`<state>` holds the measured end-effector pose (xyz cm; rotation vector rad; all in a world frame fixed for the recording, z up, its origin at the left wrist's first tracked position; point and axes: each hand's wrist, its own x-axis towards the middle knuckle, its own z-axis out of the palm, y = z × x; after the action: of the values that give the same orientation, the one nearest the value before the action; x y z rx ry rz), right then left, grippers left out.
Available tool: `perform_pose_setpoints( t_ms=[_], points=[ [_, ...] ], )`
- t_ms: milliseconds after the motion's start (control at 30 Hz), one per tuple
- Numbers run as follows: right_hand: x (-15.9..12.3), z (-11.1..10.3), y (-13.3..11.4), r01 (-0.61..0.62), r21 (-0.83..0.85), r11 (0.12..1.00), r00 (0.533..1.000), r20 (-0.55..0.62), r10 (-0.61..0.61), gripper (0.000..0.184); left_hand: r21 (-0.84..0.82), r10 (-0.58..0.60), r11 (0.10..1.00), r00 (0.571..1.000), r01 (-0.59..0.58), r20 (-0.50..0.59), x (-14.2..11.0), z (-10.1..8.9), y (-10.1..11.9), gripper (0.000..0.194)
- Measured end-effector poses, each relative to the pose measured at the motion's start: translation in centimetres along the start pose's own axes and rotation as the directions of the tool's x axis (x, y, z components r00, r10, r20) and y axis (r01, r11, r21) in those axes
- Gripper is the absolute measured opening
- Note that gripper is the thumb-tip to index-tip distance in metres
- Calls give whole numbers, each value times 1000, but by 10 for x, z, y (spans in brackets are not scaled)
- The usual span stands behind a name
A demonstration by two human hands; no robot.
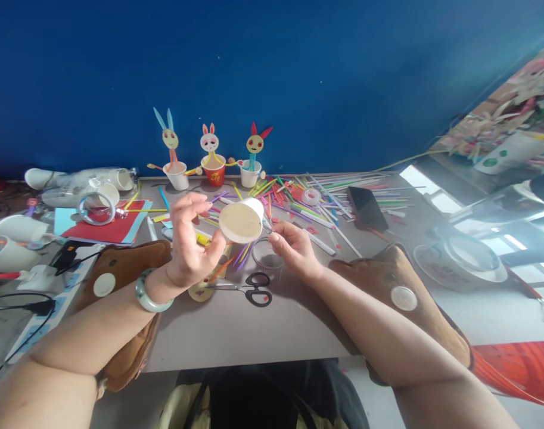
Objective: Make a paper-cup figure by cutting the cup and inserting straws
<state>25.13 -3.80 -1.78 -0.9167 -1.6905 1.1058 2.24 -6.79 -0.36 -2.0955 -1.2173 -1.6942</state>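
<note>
A white paper cup [252,208] is held tilted above the table, its round beige end facing me. My right hand [294,247] is closed in a pinch at the cup's right side, where a thin greyish edge shows between fingertips and cup. My left hand [193,241] is at the cup's left with thumb and fingers spread apart; the thumb tip is close to the cup's edge, and I cannot tell whether it touches. Below lie black-handled scissors [254,290], a beige cut-out piece [201,291] and a clear tape ring [268,253].
Three rabbit figures in cups [176,176] stand along the blue wall. Coloured paper strips [294,205] are strewn before them, with a phone [367,208] to the right. Brown cushions [399,292] lie under my forearms. A power strip [43,322] and several cups are at the left.
</note>
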Motion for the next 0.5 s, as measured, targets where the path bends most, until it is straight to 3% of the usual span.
perform_pose_setpoints(
  t_ms=[67,233,367,500],
  points=[
    [0,-1,2,-3,17,1000,1000,-6,3,53,9,-8,1000,1000,8,27,3,2,-2,51],
    [1,-3,3,-2,25,1000,1000,-21,3,51,-65,-24,997,967,42,255,2,5,-8,58],
    [4,-4,3,-10,23,1000,999,-37,11,52,-97,-94,987,949,129,301,-1,6,-11,43],
    [7,-5,7,-44,87,995,998,-47,48,53,-60,-86,992,945,111,314,1,6,-11,24]
  ],
)
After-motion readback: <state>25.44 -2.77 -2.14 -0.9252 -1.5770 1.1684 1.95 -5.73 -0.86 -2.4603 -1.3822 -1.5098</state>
